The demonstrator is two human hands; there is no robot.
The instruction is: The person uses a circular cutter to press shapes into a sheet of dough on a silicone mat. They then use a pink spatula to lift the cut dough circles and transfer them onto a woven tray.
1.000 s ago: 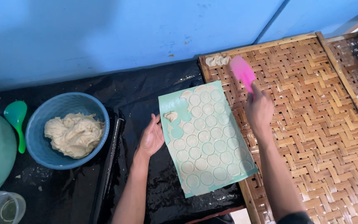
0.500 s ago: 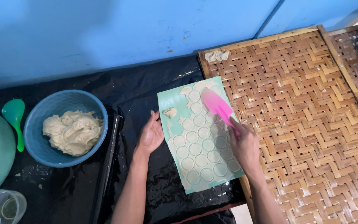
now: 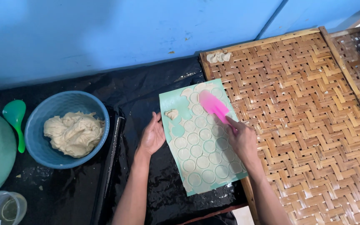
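Observation:
A pale green mat (image 3: 176,102) lies on black plastic, covered with several thin round dough discs (image 3: 202,149). My right hand (image 3: 242,139) grips a pink spatula (image 3: 212,106) whose blade rests flat on the discs near the mat's far end. My left hand (image 3: 152,135) lies flat with fingers together against the mat's left edge. A small lump of dough scrap (image 3: 172,113) sits on the mat just beyond my left fingertips.
A blue bowl (image 3: 42,152) of dough stands at the left, with a green spoon (image 3: 14,116) beside it and a clear cup (image 3: 1,207) at the bottom left. A large woven bamboo tray (image 3: 309,125) fills the right, with a few dough pieces (image 3: 218,57) at its far corner.
My right hand has swung the pink spatula from over the bamboo tray back and down onto the mat's discs. My left hand stays at the mat's edge.

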